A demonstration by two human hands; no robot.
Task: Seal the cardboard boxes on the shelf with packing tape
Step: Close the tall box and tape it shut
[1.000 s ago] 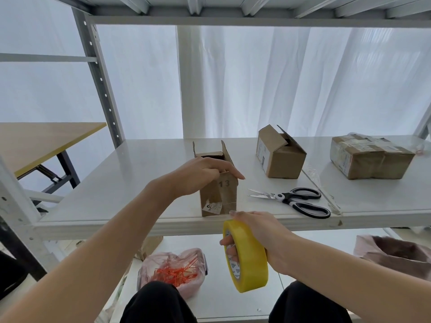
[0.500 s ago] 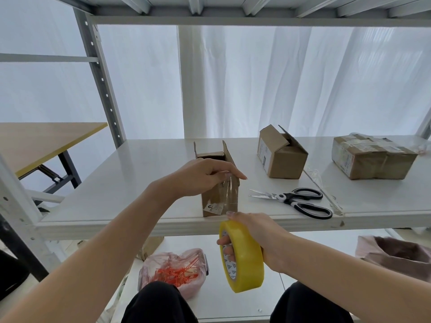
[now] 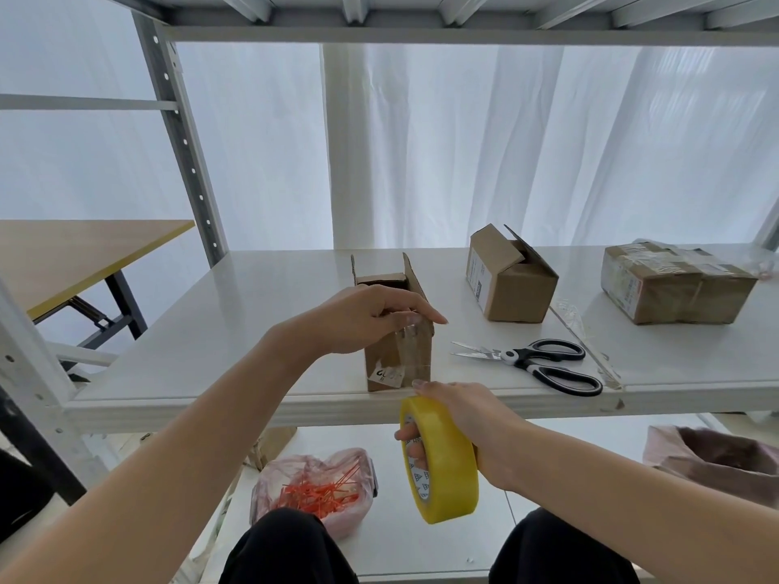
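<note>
Shelf edge carries box upright, tape roll below.

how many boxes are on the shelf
3: a box at the front edge under the left hand, an open box behind the scissors, a taped box far right. Cardboard below the shelf may be another.

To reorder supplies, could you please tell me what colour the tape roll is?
Yellow; the tape roll shows best in the head view.
</note>
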